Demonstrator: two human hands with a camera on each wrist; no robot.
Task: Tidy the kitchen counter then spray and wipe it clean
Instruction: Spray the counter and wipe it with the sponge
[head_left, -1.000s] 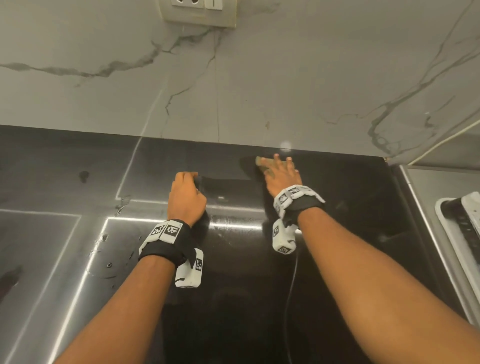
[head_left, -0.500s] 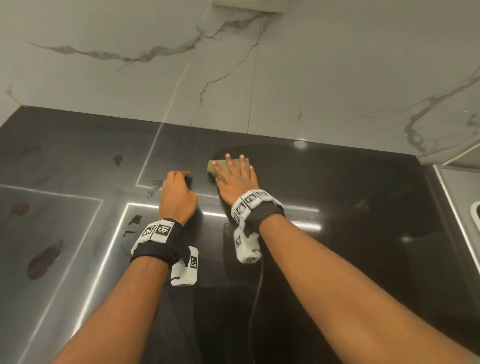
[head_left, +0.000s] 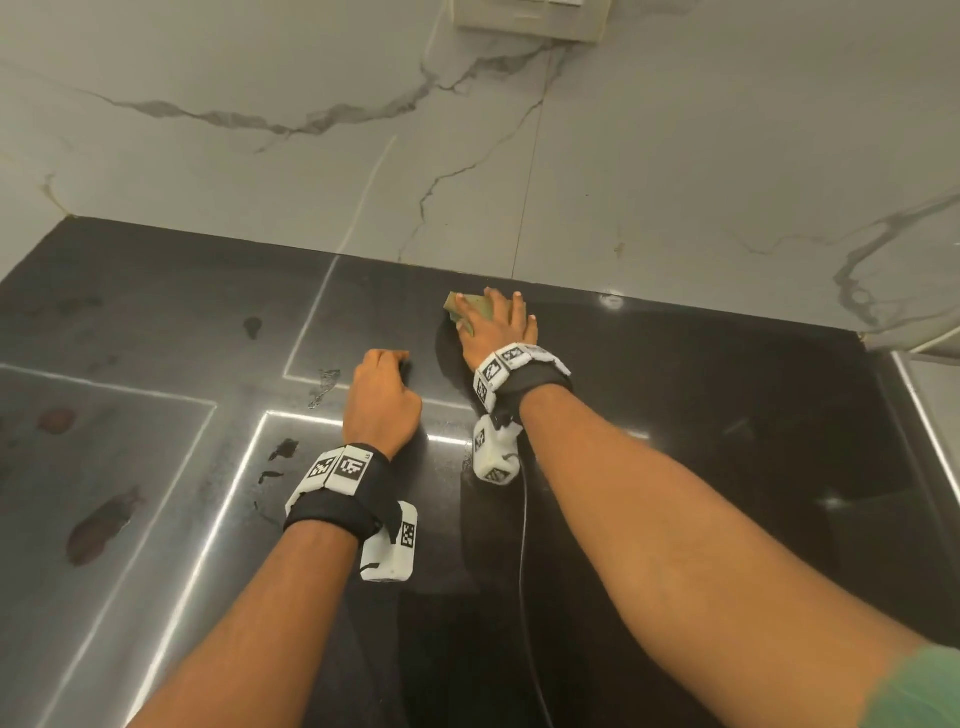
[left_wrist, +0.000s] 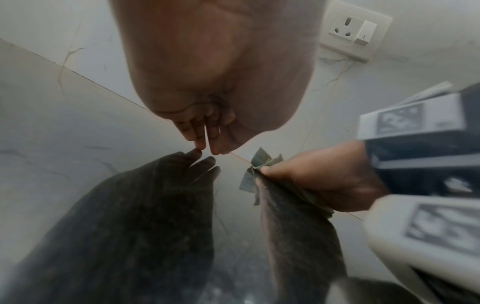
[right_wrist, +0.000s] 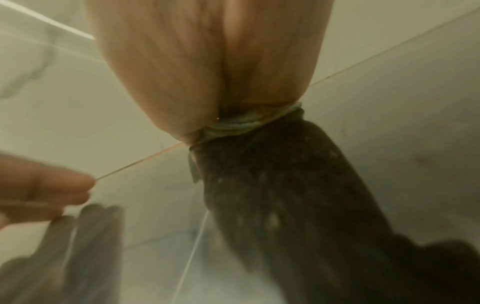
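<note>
On the black glossy counter (head_left: 727, 441) my right hand (head_left: 498, 327) lies flat on a folded green cloth (head_left: 470, 306), fingers straight and spread, close to the back wall. The left wrist view shows the cloth (left_wrist: 259, 160) sticking out from under that hand (left_wrist: 324, 176). In the right wrist view the cloth (right_wrist: 241, 123) is squeezed between the palm (right_wrist: 207, 61) and the counter. My left hand (head_left: 389, 364) sits just left of it with curled fingers; its fingertips (left_wrist: 207, 144) touch the counter and hold nothing.
Brown smears (head_left: 98, 525) mark the counter's left part, and small wet patches (head_left: 324, 384) lie beside my left hand. A marble wall with a socket (head_left: 530, 18) rises directly behind. A metal edge (head_left: 924, 415) borders the counter on the right.
My right hand has slid the cloth leftward toward my left hand, then farther back toward the wall. The left hand has stayed in place.
</note>
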